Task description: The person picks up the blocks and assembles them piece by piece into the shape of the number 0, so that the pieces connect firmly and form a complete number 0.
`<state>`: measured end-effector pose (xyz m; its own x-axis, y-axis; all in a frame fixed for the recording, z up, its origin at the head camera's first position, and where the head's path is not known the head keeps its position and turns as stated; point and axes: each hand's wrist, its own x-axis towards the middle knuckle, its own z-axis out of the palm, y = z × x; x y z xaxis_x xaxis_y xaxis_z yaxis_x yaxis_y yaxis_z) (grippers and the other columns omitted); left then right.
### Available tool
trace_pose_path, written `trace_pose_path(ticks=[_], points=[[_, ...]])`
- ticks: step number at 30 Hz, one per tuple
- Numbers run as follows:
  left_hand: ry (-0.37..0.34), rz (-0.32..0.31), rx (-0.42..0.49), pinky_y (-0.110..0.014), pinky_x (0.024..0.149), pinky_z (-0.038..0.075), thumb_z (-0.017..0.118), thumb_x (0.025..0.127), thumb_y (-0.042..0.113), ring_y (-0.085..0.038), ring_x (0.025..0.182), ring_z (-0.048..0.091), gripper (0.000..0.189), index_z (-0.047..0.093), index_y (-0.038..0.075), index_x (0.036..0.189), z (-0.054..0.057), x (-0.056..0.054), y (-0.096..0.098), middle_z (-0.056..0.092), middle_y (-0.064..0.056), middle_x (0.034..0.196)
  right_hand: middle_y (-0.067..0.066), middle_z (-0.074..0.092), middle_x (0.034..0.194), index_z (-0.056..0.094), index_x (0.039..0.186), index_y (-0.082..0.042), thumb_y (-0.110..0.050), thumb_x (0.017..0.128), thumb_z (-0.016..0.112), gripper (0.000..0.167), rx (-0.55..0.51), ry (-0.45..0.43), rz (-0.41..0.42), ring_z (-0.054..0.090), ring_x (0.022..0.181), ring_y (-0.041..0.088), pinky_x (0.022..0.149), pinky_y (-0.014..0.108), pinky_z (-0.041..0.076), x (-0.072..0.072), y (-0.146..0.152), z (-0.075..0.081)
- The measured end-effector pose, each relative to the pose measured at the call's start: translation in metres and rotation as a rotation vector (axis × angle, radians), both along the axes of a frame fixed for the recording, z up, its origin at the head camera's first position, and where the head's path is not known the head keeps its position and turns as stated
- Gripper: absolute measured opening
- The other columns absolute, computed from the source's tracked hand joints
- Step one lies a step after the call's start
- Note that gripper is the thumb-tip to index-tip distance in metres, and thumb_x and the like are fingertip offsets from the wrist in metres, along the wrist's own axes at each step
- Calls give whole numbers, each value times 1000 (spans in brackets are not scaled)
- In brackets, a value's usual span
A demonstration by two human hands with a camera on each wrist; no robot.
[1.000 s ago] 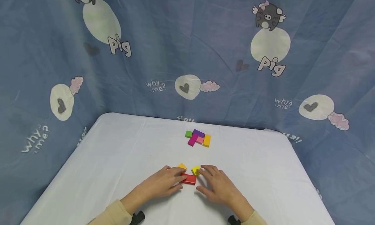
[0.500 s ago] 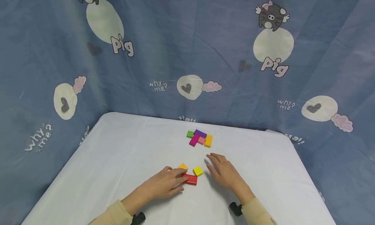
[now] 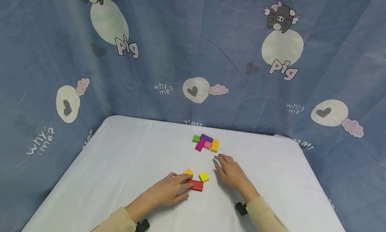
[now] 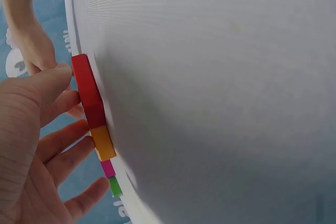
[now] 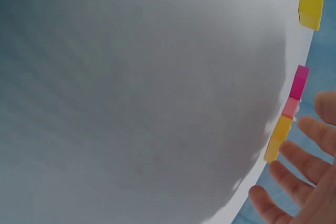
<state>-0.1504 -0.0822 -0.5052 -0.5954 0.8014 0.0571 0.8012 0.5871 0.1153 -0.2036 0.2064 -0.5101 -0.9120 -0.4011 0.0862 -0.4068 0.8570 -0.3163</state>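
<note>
"So, how is the left hand (image 3: 167, 191) looking?"

"Its fingers are lying loosely spread, partly hiding an orange block (image 3: 188, 171) and a glossy, oblong red block (image 3: 197, 185) about midway between the side edges of the table (image 3: 135, 151)."

"And rightward?"

"A bright yellow block (image 3: 203, 176) is sitting askew just beside the red one. Nearer the far edge, five colourful blocks (image 3: 207, 145) are clustering; the right hand (image 3: 231, 173) is hanging near them, fingers spread."

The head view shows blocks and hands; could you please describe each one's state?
Red block: partly covered
Near orange block: partly covered
Yellow block: uncovered
Green block: clustered
Purple block: clustered
Magenta block: clustered
Pink block: clustered
Far orange block: clustered
Left hand: over red block
Right hand: empty
</note>
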Motion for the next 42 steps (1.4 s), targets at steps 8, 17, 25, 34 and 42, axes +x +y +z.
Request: trace_pose_path(ticks=[8, 17, 25, 34, 42], points=[[-29, 13, -11, -41, 97, 44, 60, 97, 39, -16, 130, 46, 41, 62, 21, 134, -1, -1, -1, 48, -4, 144, 11, 38, 152, 45, 147, -10, -29, 100, 55, 52, 52, 5, 11, 41, 133, 33, 102, 54, 40, -12, -2, 0], [-68, 24, -16, -41, 96, 45, 62, 95, 39, -15, 130, 45, 43, 61, 22, 135, -1, -1, 0, 47, -2, 145, 9, 37, 153, 43, 149, -13, -25, 100, 55, 52, 73, -16, 19, 41, 133, 32, 101, 55, 40, -19, -2, -2], [-52, 20, 8, -41, 97, 44, 61, 96, 38, -17, 130, 47, 43, 61, 20, 135, -2, 0, 1, 48, -5, 144, 10, 38, 153, 42, 149, -11, -17, 100, 54, 51, 42, -42, 6, 42, 132, 32, 102, 55, 40, -19, -3, -3], [-24, 7, 17, -41, 94, 46, 62, 95, 38, -17, 129, 47, 43, 61, 19, 134, -2, 1, 0, 49, -6, 143, 10, 42, 148, 43, 147, -10, -15, 101, 51, 47, 66, -35, 12, 41, 132, 32, 100, 54, 41, -20, -5, -2], [-12, 4, 32, -41, 94, 46, 62, 95, 37, -17, 128, 48, 43, 62, 18, 133, -4, 2, -1, 49, -6, 142, 12, 48, 140, 52, 139, -8, -14, 100, 52, 40, 72, -17, 18, 42, 129, 33, 98, 53, 42, -21, -7, 0]])
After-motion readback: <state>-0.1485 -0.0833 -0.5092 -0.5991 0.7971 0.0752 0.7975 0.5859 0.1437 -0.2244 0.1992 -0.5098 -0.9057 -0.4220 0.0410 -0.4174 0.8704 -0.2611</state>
